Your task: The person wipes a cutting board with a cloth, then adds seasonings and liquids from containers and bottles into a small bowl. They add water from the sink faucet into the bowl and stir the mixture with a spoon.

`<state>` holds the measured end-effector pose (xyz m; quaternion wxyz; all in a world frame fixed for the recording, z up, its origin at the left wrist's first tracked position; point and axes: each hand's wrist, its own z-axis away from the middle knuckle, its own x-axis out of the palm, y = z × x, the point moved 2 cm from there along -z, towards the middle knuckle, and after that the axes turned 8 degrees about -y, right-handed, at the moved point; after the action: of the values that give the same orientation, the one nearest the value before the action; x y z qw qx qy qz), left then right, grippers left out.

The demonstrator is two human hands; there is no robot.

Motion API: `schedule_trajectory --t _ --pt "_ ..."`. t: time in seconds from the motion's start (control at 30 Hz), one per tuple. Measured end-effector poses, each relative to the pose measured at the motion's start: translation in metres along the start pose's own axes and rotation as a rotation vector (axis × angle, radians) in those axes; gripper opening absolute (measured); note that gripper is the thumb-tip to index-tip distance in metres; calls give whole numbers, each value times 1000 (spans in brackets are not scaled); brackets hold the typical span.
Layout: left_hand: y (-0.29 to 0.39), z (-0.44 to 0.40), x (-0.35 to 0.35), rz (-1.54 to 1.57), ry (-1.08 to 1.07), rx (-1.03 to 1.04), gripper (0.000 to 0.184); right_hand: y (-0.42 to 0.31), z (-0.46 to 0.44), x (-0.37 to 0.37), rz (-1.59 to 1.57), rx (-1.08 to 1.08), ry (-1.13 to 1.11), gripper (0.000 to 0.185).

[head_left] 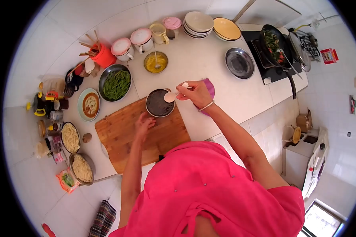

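Note:
My right hand [194, 94] is closed on a pale spoon [170, 97], whose bowl is over the right edge of a round bowl of dark contents [156, 103]. That bowl stands at the top of a wooden cutting board [142, 136]. My left hand [144, 123] is just below and left of the bowl, fingers apart and holding nothing; whether a fingertip touches the rim cannot be told. A purple cloth [208, 91] lies behind my right hand.
Left of the board are a pan of green beans [114, 83], a plate with sauce [90, 104] and noodle bowls [71, 137]. Beyond are a yellow mixture bowl [155, 63], lidded mugs [122, 49] and stacked bowls [199, 22]. A metal bowl [239, 63] and wok [276, 45] are at right.

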<state>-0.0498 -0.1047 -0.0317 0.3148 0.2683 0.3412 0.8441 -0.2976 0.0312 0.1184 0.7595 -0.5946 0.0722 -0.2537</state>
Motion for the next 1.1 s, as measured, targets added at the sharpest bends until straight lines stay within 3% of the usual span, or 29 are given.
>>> schedule_trajectory --t 0.1,0.2,0.3,0.47,0.57,0.7,0.9,1.1 --pt "4 6 -17 -879 31 133 44 12 -10 4 197 -63 33 18" --pt "12 17 -12 -1076 10 201 35 23 -15 10 327 -192 30 16" --pt "1 14 -13 -1259 21 271 39 29 -19 16 410 -220 -22 12" --pt "1 5 -12 -1171 -15 52 49 42 -19 25 481 -291 -84 10" --pt "1 -3 -14 -1180 -59 -36 56 56 -18 27 385 -277 -39 10" --pt "-2 -12 -16 -1191 -91 -127 64 83 -17 18 67 -105 67 12" --pt "-1 -12 -15 -1189 -82 -152 66 96 -10 11 -207 130 203 21" --pt "-2 -11 -16 -1186 -68 -144 66 80 -7 9 -273 72 208 19"
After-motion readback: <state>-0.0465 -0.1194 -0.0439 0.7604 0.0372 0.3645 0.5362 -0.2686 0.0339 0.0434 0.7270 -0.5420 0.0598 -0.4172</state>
